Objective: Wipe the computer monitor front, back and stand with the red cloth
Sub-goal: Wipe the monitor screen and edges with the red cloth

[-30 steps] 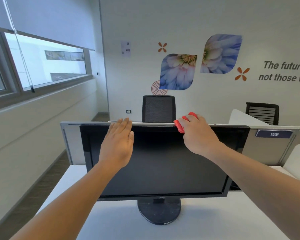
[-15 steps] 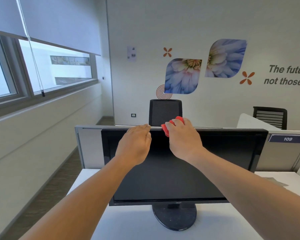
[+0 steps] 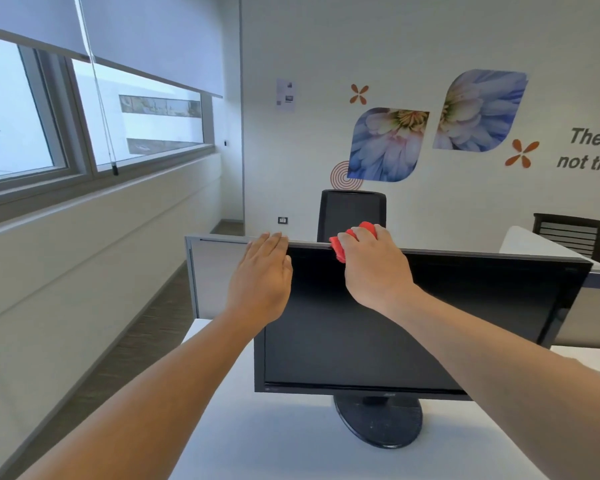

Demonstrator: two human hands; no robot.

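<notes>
Head view: one black monitor [image 3: 413, 323] on one round stand [image 3: 378, 424], one red cloth [image 3: 338, 249], two hands. The right hand [image 3: 374, 268] curls around the cloth and holds it on the monitor's top edge, left of its middle. The left hand [image 3: 260, 282] lies flat, fingers straight, over the top left corner. A grey partition [image 3: 215, 271] runs just behind the screen, with one black chair [image 3: 350, 213] beyond the hands and a second chair [image 3: 568, 233] far right. White worktop [image 3: 274, 445] shows before the stand; its left edge meets open floor [image 3: 136, 358].
</notes>
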